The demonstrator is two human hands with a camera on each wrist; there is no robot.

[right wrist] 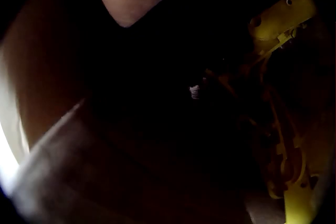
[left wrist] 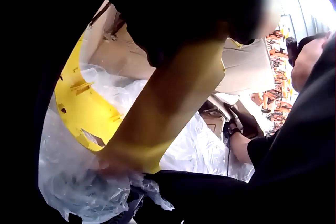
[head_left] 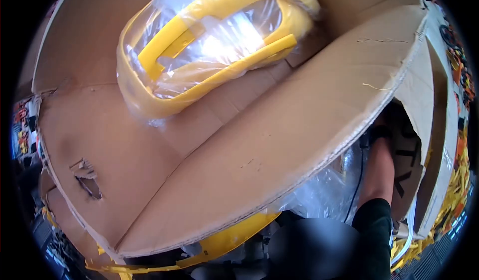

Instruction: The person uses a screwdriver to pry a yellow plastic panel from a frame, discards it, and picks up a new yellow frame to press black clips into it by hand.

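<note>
Head view: a large cardboard box (head_left: 100,130) lies open, and one broad flap (head_left: 299,120) slants across its middle. At the top, on the box's floor, lies a bagged yellow frame (head_left: 209,40), well apart from both arms. The right forearm (head_left: 376,170) runs up under the flap's right edge, and everything past the wrist is hidden behind the cardboard. Below the flap's lower edge a yellow panel (head_left: 229,240) shows, wrapped in clear film (head_left: 324,190). Left wrist view: the left hand (left wrist: 113,162) sits at the panel's lower edge, sunk into the crumpled film. Its fingers are blurred, so I cannot tell whether they grip or only press. Farther off, the right hand (left wrist: 247,121) reaches in among the cardboard, too dark in shadow to read its hold. Right wrist view: nearly all is dark. A ribbed yellow piece (right wrist: 294,182) stands along the right edge and a cardboard wall (right wrist: 47,87) on the left.
</note>
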